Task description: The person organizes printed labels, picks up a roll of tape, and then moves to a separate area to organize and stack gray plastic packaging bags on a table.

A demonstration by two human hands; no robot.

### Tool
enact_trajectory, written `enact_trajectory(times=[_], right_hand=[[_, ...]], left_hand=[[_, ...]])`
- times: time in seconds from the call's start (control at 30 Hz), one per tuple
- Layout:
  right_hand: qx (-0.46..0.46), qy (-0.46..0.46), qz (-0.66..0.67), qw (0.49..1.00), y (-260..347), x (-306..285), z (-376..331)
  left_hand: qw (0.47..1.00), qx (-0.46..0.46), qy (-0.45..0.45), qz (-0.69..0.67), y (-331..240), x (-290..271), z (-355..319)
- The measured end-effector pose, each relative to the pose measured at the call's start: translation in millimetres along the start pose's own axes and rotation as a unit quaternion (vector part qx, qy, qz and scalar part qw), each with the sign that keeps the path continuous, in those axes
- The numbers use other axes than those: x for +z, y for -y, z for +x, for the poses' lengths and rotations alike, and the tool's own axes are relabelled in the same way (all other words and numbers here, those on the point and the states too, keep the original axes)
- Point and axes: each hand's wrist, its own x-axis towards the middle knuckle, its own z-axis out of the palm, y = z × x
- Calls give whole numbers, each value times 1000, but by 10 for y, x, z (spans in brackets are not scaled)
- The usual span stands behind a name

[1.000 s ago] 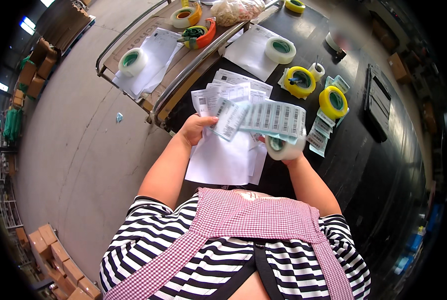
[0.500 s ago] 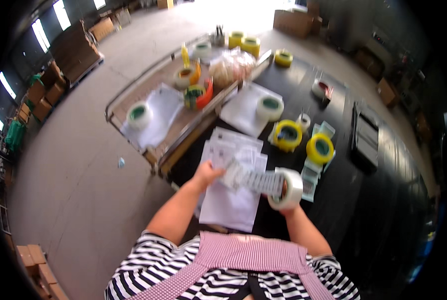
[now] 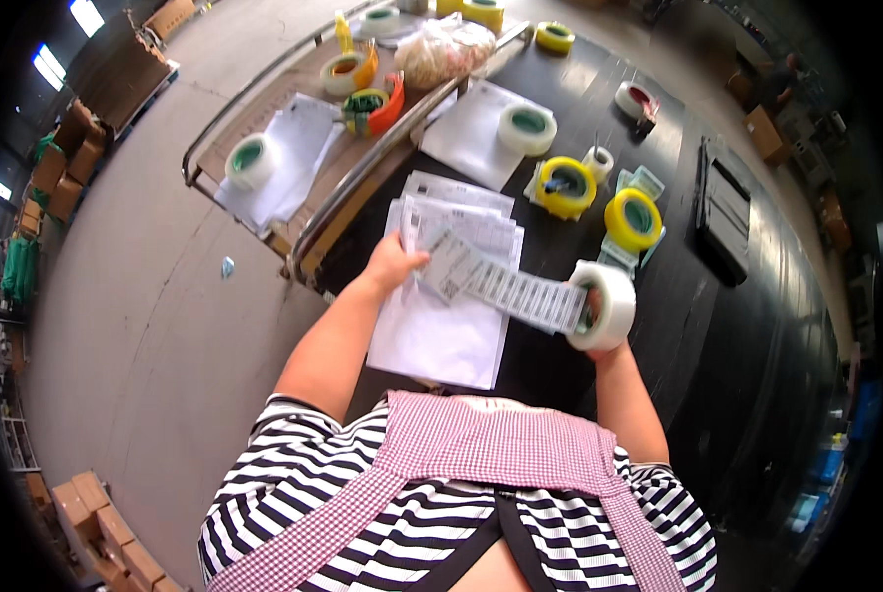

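Tape roll (image 3: 616, 308) farther right, label strip (image 3: 528, 299) slanting

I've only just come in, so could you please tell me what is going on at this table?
A person's left hand pinches one end of a label strip over some white papers. The right hand holds a roll of clear tape, which the strip's other end reaches. Farther up the black table sit yellow tape rolls.

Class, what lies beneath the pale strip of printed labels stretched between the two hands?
White rectangular paper sheets lie beneath the left part of the pale label strip; smooth black tabletop lies beneath the right part. Any print that the strip covers cannot be seen.
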Motion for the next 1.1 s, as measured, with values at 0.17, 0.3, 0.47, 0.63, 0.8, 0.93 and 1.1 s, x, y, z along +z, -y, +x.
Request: enact_trajectory(times=[0.17, 0.3, 0.47, 0.63, 0.8, 0.93, 1.1], right_hand=[[253, -16, 529, 810, 99, -131, 157], [231, 45, 550, 801, 420, -34, 578], [177, 121, 500, 839, 659, 160, 822], [162, 132, 637, 742, 761, -42, 792], [168, 152, 641, 733, 770, -338, 840], [240, 123, 595, 757, 714, -80, 851], [252, 114, 557, 784, 733, 234, 804]], left_hand=[[999, 38, 26, 5, -139, -16, -94], [996, 69, 1, 63, 3, -50, -57], [982, 108, -46, 147, -234, 94, -202], [957, 142, -104, 232, -243, 128, -376], [804, 268, -7, 531, -434, 207, -324], [816, 208, 144, 520, -707, 387, -34], [818, 129, 223, 515, -790, 368, 95]])
